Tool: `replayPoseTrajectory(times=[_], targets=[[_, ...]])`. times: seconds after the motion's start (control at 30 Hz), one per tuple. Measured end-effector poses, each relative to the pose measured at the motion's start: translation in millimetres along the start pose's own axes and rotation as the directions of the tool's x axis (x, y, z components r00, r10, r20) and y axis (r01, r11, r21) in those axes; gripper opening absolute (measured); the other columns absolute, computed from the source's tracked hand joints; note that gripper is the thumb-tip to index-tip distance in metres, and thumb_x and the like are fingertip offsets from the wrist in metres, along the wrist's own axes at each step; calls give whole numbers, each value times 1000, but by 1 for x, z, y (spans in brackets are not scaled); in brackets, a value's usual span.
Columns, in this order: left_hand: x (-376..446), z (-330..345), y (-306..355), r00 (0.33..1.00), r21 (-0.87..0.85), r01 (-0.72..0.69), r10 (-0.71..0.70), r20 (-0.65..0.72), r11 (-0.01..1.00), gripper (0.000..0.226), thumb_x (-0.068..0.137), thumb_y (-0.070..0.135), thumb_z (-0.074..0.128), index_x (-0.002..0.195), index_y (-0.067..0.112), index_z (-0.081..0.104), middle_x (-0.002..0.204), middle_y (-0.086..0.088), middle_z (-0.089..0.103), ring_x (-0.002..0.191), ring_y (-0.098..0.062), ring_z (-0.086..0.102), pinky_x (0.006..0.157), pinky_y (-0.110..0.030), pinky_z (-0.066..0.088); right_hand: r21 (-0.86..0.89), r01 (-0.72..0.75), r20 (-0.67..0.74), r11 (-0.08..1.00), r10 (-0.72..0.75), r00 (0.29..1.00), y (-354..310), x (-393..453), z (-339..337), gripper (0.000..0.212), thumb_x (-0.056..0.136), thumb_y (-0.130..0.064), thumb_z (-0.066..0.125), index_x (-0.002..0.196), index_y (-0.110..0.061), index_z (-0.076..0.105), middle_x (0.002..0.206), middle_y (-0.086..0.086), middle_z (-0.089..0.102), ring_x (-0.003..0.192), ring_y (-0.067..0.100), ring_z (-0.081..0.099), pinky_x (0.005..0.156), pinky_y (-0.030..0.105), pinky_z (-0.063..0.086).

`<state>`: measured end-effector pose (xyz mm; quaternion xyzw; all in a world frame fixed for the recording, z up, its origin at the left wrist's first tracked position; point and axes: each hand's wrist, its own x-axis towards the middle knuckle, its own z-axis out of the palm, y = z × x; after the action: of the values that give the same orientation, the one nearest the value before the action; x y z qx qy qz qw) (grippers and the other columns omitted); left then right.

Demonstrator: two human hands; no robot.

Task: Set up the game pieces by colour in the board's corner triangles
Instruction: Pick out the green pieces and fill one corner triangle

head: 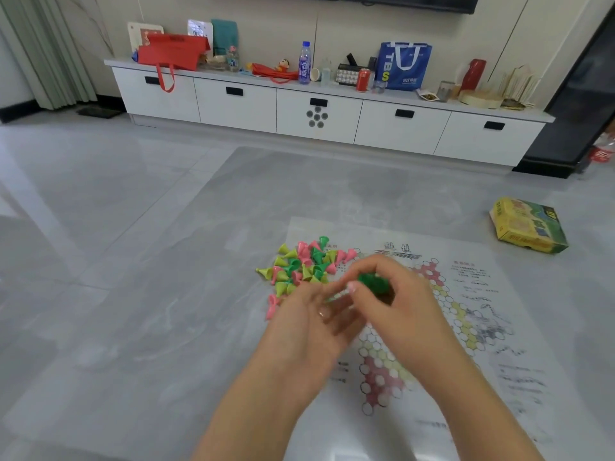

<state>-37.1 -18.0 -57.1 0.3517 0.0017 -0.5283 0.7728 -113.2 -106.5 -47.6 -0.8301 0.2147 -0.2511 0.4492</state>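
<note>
Grey glossy tiled floor carries everything. Paper game board lies flat on floor, under both hands, printed with hexagonal cells and pink and yellow triangles. Heap of pink, yellow-green and green cone pieces just beyond left hand, partly on board's corner, partly on floor. Yellow-green game box on floor, well apart, beyond right hand.
</note>
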Motion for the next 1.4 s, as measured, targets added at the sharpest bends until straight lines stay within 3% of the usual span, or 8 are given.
replayPoseTrajectory(times=[0.13, 0.4, 0.53, 0.63, 0.73, 0.87, 1.17, 1.4], targets=[[-2, 14, -20, 971, -157, 233, -221, 89, 960, 35, 93, 16, 31, 72, 4, 56, 63, -12, 61, 56, -21, 65, 51, -23, 54, -227, 123, 90, 966, -105, 990, 7, -30, -1, 16, 78, -20, 59, 87, -30, 68, 93, -21, 58, 94, -8, 52, 80, 2, 35], [1, 27, -40, 926, -204, 377, -360, 115, 903, 31, 90, 15, 36, 87, -2, 63, 79, -18, 66, 70, -29, 65, 50, -31, 57, -257, 173, 44, 951, -167, 985, 11, -60, -47, 32, 77, -43, 50, 107, -39, 60, 111, -24, 54, 109, -6, 49, 91, 5, 34], [7, 30, -43, 946, -192, 325, -321, 54, 926, 34, 91, 12, 36, 100, -6, 63, 98, -24, 67, 84, -31, 66, 65, -38, 57, -323, 174, -57, 930, -202, 978, 20, -73, -66, 29, 78, -40, 50, 100, -33, 67, 94, -26, 60, 92, -9, 53, 79, 6, 40], [9, 32, -49, 940, -140, 341, -337, 52, 930, 34, 92, 13, 35, 101, -5, 62, 102, -22, 66, 92, -30, 61, 54, -32, 56, -377, 130, -60, 917, -164, 985, 30, -75, -61, 29, 74, -45, 51, 95, -34, 68, 83, -25, 56, 83, -9, 49, 75, 4, 36], [11, 34, -55, 936, -83, 351, -347, 60, 933, 33, 91, 13, 36, 101, -3, 63, 95, -19, 67, 72, -26, 62, 49, -25, 52, -431, 123, -20, 894, -145, 989, 37, -75, -57, 19, 71, -36, 60, 89, -31, 66, 78, -27, 49, 80, -4, 46, 73, 4, 34], [11, 40, -60, 942, -36, 330, -327, 77, 943, 33, 75, 9, 46, 101, -3, 63, 103, -19, 65, 78, -26, 58, 73, -32, 45, -448, 136, 25, 884, -140, 990, 40, -77, -62, 16, 71, -27, 60, 86, -33, 60, 71, -31, 44, 75, -9, 44, 70, 4, 35], [12, 37, -57, 986, -155, 38, -62, -157, 987, 16, 86, 3, 44, 90, 1, 60, 85, -13, 60, 78, -23, 60, 77, -30, 51, -170, -194, -269, 966, 144, 952, 63, -103, -123, 25, 78, -9, 68, 77, -35, 65, 82, -22, 66, 74, 3, 60, 65, 4, 43], [6, 25, -53, 966, -67, 22, -38, -256, 998, 16, 90, -2, 44, 95, 0, 58, 90, -13, 57, 78, -19, 59, 69, -25, 51, -355, -232, -14, 906, 243, 970, 84, -121, -123, 26, 78, -13, 69, 76, -39, 64, 90, -28, 61, 81, 0, 58, 70, 10, 44]])
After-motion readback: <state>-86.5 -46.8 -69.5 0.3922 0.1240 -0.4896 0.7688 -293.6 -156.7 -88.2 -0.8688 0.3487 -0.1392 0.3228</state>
